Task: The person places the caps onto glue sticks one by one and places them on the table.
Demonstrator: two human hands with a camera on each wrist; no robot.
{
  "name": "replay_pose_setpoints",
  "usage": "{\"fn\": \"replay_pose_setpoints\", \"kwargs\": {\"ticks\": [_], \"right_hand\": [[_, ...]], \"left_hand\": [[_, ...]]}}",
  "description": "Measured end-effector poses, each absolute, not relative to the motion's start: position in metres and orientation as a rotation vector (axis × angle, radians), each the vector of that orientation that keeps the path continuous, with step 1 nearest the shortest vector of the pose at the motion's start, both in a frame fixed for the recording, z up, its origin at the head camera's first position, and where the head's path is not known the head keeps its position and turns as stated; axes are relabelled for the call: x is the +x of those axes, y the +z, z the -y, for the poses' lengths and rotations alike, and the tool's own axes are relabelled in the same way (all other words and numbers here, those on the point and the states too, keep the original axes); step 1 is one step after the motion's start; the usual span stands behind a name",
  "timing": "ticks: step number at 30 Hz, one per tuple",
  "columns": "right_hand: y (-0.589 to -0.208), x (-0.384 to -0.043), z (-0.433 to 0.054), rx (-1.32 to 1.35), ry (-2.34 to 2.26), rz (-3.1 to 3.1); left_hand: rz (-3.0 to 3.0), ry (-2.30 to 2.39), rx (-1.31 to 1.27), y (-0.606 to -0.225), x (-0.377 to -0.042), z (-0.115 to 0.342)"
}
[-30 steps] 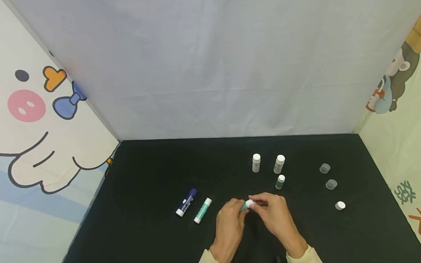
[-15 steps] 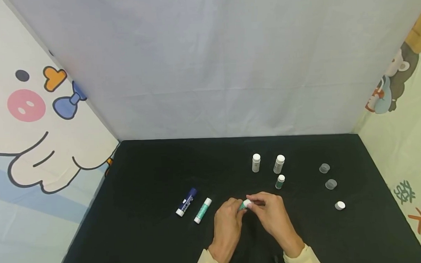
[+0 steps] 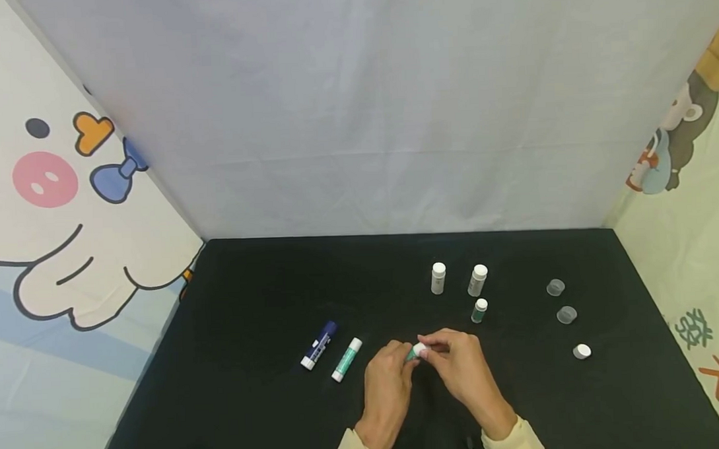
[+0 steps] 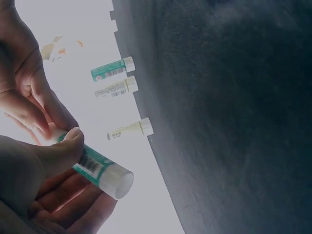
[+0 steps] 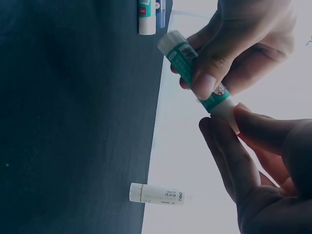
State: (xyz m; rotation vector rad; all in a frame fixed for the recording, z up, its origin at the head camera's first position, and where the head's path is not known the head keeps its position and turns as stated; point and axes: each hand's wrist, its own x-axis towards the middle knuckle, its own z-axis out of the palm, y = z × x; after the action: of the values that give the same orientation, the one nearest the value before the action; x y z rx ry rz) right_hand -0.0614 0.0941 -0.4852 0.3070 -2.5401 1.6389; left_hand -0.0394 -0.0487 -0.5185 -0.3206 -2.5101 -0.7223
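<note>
Both hands meet over the front middle of the black table around one green glue stick (image 4: pixel 92 163) with white ends. My left hand (image 3: pixel 387 385) grips its green body, thumb across the label. The fingertips of my right hand (image 3: pixel 464 373) pinch its white cap (image 5: pixel 225 111), which sits on the end of the tube, partly hidden by the fingers. To the left of the hands lie a second green glue stick (image 3: pixel 346 360) and a dark blue glue stick (image 3: pixel 319 345), side by side and slanted.
Behind the hands, two white glue sticks, one left (image 3: pixel 437 279) and one right (image 3: pixel 477 281), stand upright near a shorter green one (image 3: pixel 479 311). At the right are two clear cups, one farther (image 3: pixel 555 288) and one nearer (image 3: pixel 567 315), and a white cap (image 3: pixel 582 351).
Both hands have shifted slightly left together with the glue stick between them. Left and right grips look the same, and the things on the table have stayed put.
</note>
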Motion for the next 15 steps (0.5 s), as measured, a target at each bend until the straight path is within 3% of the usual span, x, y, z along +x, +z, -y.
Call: {"fn": "replay_pose_setpoints", "kwargs": {"ticks": [15], "right_hand": [[-0.4859, -0.0600, -0.0931, 0.267, 1.651, 2.577]], "left_hand": [[2.509, -0.726, -0.315, -0.5202, -0.0368, 0.0485]]}}
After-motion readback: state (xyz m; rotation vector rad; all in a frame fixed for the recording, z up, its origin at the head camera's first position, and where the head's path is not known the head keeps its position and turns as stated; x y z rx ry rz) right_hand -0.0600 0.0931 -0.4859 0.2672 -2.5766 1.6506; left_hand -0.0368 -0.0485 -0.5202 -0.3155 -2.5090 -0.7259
